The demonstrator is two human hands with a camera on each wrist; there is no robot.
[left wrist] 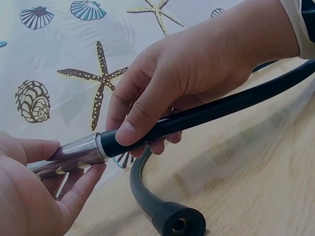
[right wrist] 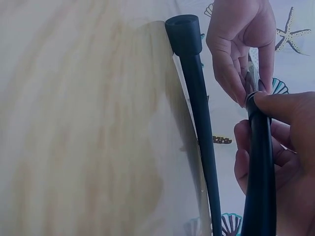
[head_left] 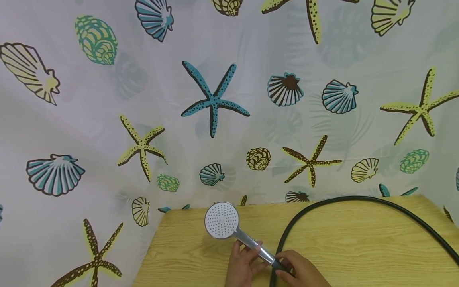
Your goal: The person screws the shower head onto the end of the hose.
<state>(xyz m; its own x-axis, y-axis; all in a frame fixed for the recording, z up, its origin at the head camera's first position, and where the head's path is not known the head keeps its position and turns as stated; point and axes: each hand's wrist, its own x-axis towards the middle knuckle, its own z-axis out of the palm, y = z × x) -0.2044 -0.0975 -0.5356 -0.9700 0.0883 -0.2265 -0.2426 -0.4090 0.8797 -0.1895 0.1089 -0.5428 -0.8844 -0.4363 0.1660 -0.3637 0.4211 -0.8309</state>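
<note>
A chrome shower head point(head_left: 221, 220) with a round, dotted white spray face tilts up over the wooden table in the head view. My left hand point(head_left: 242, 263) holds its handle point(left wrist: 74, 152) between thumb and fingers, near the lower end. Right at that end, a black shower hose point(left wrist: 211, 117) meets the chrome. Thumb and fingers of my right hand point(head_left: 303, 271) pinch the hose just behind this joint. The hose's other end, a wider black fitting point(right wrist: 184, 32) with an opening, lies beyond the hands. The handle's upper part is out of the left wrist view.
The wood-grain table point(head_left: 186, 247) lies under both hands. From the hands, the hose arches across its right side and leaves the head view at the right edge. Behind stands a white curtain point(head_left: 251, 48) printed with shells and starfish.
</note>
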